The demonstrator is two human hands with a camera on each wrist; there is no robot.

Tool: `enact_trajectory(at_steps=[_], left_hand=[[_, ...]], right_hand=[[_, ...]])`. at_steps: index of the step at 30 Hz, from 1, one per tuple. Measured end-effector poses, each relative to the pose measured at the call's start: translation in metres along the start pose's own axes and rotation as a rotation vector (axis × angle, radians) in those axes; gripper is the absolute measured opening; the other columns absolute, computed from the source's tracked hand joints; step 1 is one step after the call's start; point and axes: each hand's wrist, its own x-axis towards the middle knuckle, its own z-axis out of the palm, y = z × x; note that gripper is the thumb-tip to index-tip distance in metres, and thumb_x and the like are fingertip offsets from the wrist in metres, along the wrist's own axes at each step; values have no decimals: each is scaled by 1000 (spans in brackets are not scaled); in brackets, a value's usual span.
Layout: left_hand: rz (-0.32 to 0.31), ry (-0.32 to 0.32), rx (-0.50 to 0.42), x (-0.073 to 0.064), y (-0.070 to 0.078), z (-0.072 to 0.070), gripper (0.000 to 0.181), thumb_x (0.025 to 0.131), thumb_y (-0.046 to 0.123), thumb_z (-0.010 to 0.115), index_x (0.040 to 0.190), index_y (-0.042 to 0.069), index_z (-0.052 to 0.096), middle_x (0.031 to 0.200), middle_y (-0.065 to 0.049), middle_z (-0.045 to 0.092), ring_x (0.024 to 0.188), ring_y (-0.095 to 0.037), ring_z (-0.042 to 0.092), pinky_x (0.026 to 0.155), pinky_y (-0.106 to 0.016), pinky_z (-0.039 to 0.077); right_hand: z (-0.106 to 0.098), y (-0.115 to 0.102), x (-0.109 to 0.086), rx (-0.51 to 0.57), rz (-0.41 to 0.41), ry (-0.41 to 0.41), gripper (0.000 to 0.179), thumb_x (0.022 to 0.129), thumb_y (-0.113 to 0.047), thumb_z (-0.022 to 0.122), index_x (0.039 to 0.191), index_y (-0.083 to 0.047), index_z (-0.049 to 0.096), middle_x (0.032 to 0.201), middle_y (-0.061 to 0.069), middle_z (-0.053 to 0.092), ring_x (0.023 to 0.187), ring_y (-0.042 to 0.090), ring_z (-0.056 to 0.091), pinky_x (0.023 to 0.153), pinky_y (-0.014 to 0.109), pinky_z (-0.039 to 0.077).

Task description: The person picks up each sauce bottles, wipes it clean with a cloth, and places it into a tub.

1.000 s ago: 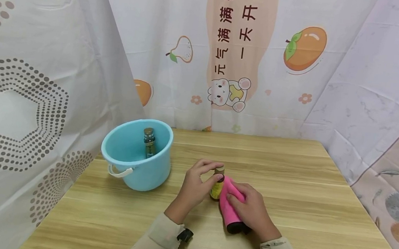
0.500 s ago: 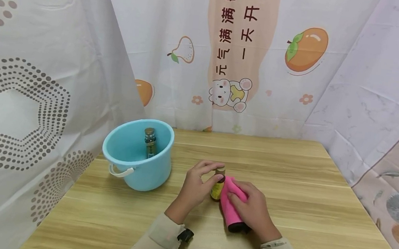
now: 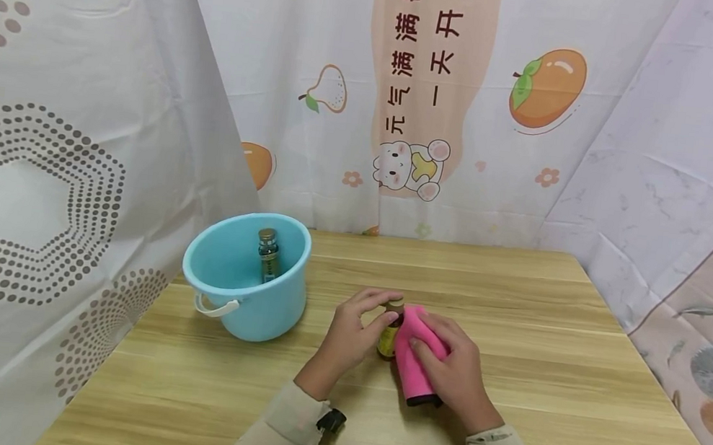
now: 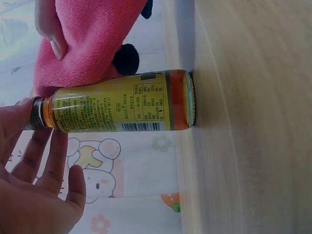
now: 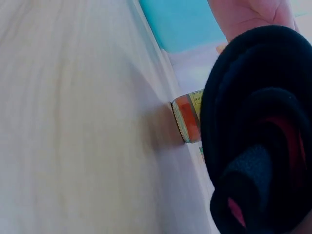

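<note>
A small glass bottle (image 3: 386, 343) with a yellow label stands upright on the wooden table. My left hand (image 3: 347, 336) pinches it at the cap and neck, thumb on the near side. Printed text and a barcode show on the bottle (image 4: 117, 105) in the left wrist view. My right hand (image 3: 455, 371) grips a folded pink cloth (image 3: 412, 366) with black edging, which touches the bottle's right side. In the right wrist view the cloth's black-edged rolled end (image 5: 243, 117) hides most of the bottle (image 5: 187, 119).
A light blue bucket (image 3: 263, 314) with a white handle stands at the left of the table (image 3: 517, 305). Another dark bottle (image 3: 268, 257) with a gold cap leans inside it. Printed curtains (image 3: 333, 198) hang behind the table.
The pink cloth has shifted slightly up along the bottle with my right hand, and its lower black end has lifted. My left hand keeps its hold on the bottle.
</note>
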Motion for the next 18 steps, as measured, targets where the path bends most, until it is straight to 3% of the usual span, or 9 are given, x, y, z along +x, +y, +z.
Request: enact_trajectory(at_steps=[5,14,18], left_hand=[[-10,-15,3,0,1,0,32,103,22,66,132,35,69,128,18,66,121,-6,61,108,-40,52],[-12,-17,-4,-1,1,1,32,102,28,69,133,34,68,131,14,65,124,-8,60,109,-39,51],[-20,-10,5,-2,2,1,33,100,30,71,133,33,69,133,11,63,127,-10,58,110,-44,49]], right_hand=[[0,1,0,22,10,0,41,89,-13,83,128,-23,75,124,-2,72,105,14,68,82,20,56],[-1,1,-1,17,114,-63,41,92,-19,80,132,-25,73,125,-2,71,98,15,67,76,25,57],[1,2,-1,1,167,-91,42,93,-21,79,134,-27,71,127,-3,70,99,14,67,77,26,57]])
